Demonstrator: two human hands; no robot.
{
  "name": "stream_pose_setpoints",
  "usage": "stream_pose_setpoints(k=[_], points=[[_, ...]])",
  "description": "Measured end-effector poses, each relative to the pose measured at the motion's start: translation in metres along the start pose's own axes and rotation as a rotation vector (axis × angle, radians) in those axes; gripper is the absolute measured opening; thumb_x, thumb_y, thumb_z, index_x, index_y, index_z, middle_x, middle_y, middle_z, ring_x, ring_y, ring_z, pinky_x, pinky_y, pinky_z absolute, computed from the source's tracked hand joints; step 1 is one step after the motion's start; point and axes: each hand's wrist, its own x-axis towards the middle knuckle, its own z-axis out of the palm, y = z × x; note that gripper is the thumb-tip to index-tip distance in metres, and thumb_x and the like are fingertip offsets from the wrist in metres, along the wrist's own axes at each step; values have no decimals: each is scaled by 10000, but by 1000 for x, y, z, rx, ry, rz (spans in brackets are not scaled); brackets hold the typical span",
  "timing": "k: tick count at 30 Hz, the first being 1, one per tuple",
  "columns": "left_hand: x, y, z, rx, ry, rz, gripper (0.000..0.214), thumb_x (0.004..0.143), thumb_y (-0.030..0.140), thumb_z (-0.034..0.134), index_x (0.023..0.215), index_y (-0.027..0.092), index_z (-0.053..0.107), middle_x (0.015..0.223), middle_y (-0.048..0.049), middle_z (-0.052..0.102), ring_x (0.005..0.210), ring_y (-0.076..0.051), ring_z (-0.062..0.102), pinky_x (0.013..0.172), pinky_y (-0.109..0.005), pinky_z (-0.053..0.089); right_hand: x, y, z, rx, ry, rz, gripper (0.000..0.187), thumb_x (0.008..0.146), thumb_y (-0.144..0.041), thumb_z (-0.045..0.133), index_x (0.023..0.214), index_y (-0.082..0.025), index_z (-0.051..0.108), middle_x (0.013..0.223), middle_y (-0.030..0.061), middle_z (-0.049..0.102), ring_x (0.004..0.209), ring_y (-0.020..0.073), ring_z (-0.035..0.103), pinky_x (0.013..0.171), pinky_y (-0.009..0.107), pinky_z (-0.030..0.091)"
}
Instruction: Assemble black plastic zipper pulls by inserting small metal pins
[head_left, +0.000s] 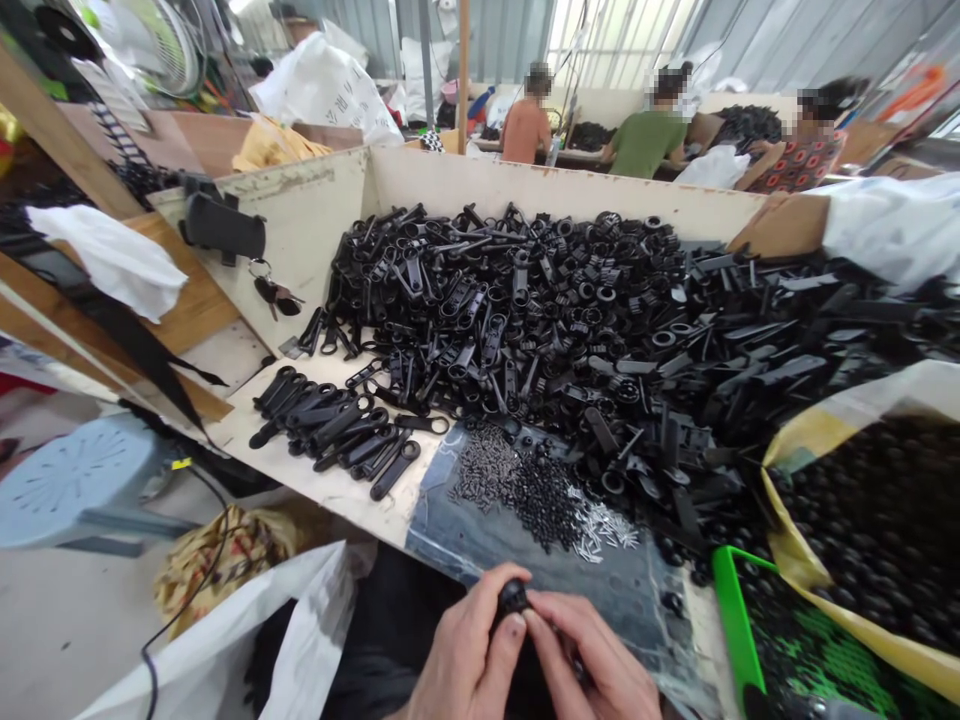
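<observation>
Close to my body, at the table's front edge, my left hand [472,650] grips a small round black plastic part [514,597] between thumb and forefinger. From the other side my right hand [596,650] pinches at the same part; its curled lower fingers partly hide something dark. Just beyond lies a dark work mat [442,525]. It carries small piles of grey bits [484,465], black bits [546,500] and short silver pins [604,528]. Left of the mat, several long black handles with ring ends [337,425] lie in a row.
A large heap of black plastic parts [480,310] fills the table behind the mat, against a pale board [465,178]. At right are a green basket [727,610] and a yellow-edged sack [787,540] of black pieces. A blue stool [67,480] stands left. Several people sit beyond.
</observation>
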Motion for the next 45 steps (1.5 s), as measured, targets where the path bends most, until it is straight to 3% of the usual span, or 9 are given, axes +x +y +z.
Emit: stream_pose_setpoints(k=[8, 17, 20, 25, 30, 34, 37, 41, 45], points=[[6, 4, -5, -1, -104, 94, 337, 1056, 348, 421, 1352, 228, 527, 1244, -92, 711, 1139, -204, 682, 1007, -266, 503, -1, 5, -5, -55, -37, -99, 215, 981, -203, 636, 1104, -297, 785, 932, 53, 768, 796, 201, 743, 700, 244, 579], [3, 4, -5, 31, -206, 46, 366, 1058, 389, 388, 1330, 199, 543, 1259, -135, 702, 1116, -239, 678, 997, -325, 499, -3, 7, -12, -50, -29, 18, 163, 955, -332, 705, 1097, -307, 783, 867, 27, 784, 635, 171, 696, 654, 246, 568], [2, 5, -4, 13, -234, 41, 425, 1060, 435, 352, 1312, 168, 566, 1048, -126, 739, 893, -217, 702, 849, -305, 533, -7, 8, -13, 15, -41, 110, 176, 954, -410, 703, 1074, -304, 777, 779, 4, 748, 566, 150, 653, 644, 242, 562], [6, 23, -16, -71, -341, 3, 477, 1066, 487, 317, 1270, 175, 615, 690, -15, 625, 611, -156, 598, 630, -245, 497, -2, 11, -15, 204, -98, 345, 433, 894, -475, 763, 1256, -250, 683, 655, -33, 618, 551, 151, 572, 535, 222, 497], [13, 33, -29, 32, -213, 32, 364, 1048, 386, 442, 1332, 255, 628, 1032, -75, 749, 964, -211, 701, 897, -286, 546, 22, 13, -9, 376, -229, 420, 347, 847, -477, 809, 1065, -211, 761, 713, 10, 670, 578, 136, 576, 540, 207, 492], [19, 28, -32, 268, -103, 65, 450, 985, 234, 542, 1433, 268, 562, 1278, -101, 716, 1147, -264, 678, 998, -359, 530, 40, 14, 5, 494, -287, 534, 445, 829, -537, 807, 1138, -217, 777, 875, 54, 708, 608, 125, 553, 520, 205, 459], [24, 24, -35, 341, -19, -63, 655, 909, 182, 591, 1537, 215, 408, 1236, -129, 720, 1105, -298, 685, 989, -446, 527, 50, 14, 17, 481, -330, 640, 488, 768, -567, 847, 1074, -188, 808, 722, 22, 651, 534, 96, 454, 468, 189, 386], [31, 27, -39, 181, -60, -369, 405, 805, 251, 700, 1205, 217, 646, 990, -54, 733, 959, -266, 678, 863, -391, 551, 61, 12, 24, 465, -305, 691, 518, 702, -640, 856, 922, -171, 839, 595, -31, 535, 448, 46, 267, 397, 167, 255], [34, 30, -36, -327, -271, -585, 367, 831, 305, 654, 1166, 166, 597, 643, 55, 609, 499, -109, 530, 490, -204, 429, 70, 8, 22, 454, -323, 629, 429, 726, -602, 852, 857, -193, 843, 767, 18, 633, 511, 83, 454, 456, 200, 406]])
